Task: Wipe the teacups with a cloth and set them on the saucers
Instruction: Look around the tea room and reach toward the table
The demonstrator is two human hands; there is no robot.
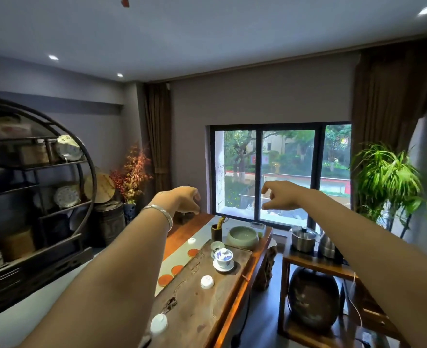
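Observation:
Both my arms stretch out forward, high above the tea table. My left hand (pixel 186 198) and my right hand (pixel 279 195) hang with fingers loosely apart and hold nothing. Two white teacups (pixel 206 282) (pixel 159 324) rest upside down on the wooden tea tray (pixel 194 305). Three round orange saucers (pixel 165 279) (pixel 177 269) (pixel 193 252) lie along the grey runner left of the tray, and another small white cup (pixel 191 240) sits further back on it. No cloth is visible.
A blue-and-white lidded gaiwan (pixel 223 258) on its saucer, a small cup (pixel 217 246), a green ceramic bowl (pixel 242 237) and a dark utensil holder (pixel 216 231) stand at the tray's far end. Right: side table with steel pot (pixel 303 238) and kettle (pixel 326 246). Left: round display shelf (pixel 31 197).

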